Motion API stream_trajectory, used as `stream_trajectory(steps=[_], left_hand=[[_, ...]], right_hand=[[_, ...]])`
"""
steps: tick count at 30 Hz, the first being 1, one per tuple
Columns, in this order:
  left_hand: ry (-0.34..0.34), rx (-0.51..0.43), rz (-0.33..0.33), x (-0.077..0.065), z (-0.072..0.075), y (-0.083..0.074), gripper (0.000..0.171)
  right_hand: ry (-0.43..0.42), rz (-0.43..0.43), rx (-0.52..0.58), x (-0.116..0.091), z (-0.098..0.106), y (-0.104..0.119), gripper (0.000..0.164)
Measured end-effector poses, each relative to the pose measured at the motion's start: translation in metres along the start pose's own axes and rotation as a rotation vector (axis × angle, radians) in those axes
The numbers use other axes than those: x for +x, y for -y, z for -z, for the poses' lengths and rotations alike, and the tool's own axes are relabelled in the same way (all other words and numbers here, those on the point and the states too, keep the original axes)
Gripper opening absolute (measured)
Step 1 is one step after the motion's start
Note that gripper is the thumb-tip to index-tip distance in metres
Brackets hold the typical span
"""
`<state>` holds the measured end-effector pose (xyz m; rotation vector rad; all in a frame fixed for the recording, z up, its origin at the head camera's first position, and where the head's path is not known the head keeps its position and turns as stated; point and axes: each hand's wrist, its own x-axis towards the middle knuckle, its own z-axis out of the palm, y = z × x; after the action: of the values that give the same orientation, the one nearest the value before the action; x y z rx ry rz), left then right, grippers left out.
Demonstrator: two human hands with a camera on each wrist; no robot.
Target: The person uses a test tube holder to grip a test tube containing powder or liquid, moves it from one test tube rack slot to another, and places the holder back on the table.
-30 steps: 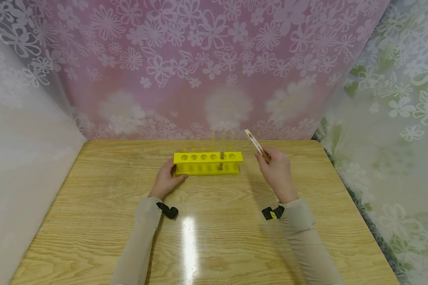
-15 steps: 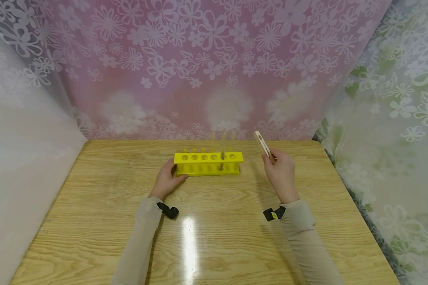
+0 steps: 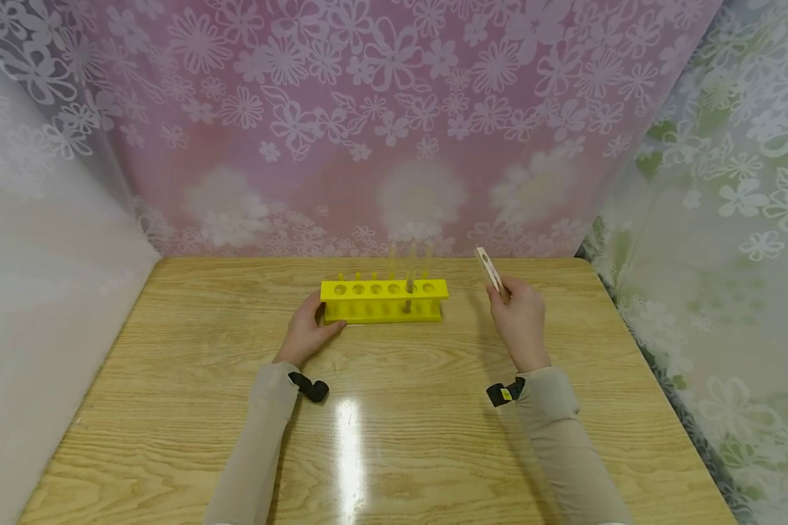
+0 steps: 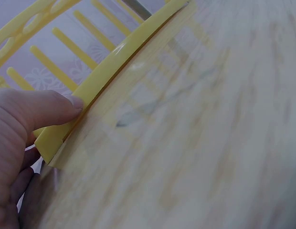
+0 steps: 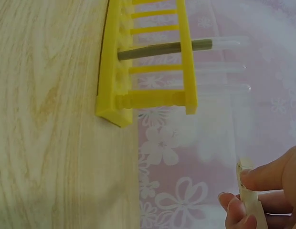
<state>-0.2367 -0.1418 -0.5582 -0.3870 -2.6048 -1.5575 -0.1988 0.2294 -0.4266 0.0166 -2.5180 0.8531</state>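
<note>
A yellow test tube rack (image 3: 384,290) stands on the table, a row of holes along its top. My left hand (image 3: 303,334) grips its left end; in the left wrist view the thumb (image 4: 55,107) presses the base's front edge. One glass test tube (image 5: 195,45) with dark greenish contents stands in a hole near the right end. Two clear tubes (image 5: 234,88) rise at the rack's back. Right of the rack and apart from it, my right hand (image 3: 520,321) pinches a wooden test tube holder (image 3: 489,268), tilted with its far end up to the left.
The wood-grain table (image 3: 394,452) ends at a pink flowered curtain (image 3: 368,146) behind the rack. Pale curtains hang at both sides, the right one (image 3: 735,240) flowered. Short yellow pegs (image 3: 357,276) stick up along the rack's back.
My right hand has moved to the right, carrying the wooden test tube holder farther from the rack. My left hand and the rack have stayed in place.
</note>
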Motion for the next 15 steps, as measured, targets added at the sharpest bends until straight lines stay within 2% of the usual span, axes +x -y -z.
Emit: stream_trajectory(steps=[10,15], left_hand=[[0.006,0.024,0.010,0.001,0.001,0.001,0.070],[0.004,0.032,0.015,0.000,0.001,0.001,0.070]], right_hand=[[0.054,-0.048,-0.002,-0.003,-0.008,-0.013,0.021],[0.064,-0.074,-0.025,-0.007,-0.013,-0.021,0.018]])
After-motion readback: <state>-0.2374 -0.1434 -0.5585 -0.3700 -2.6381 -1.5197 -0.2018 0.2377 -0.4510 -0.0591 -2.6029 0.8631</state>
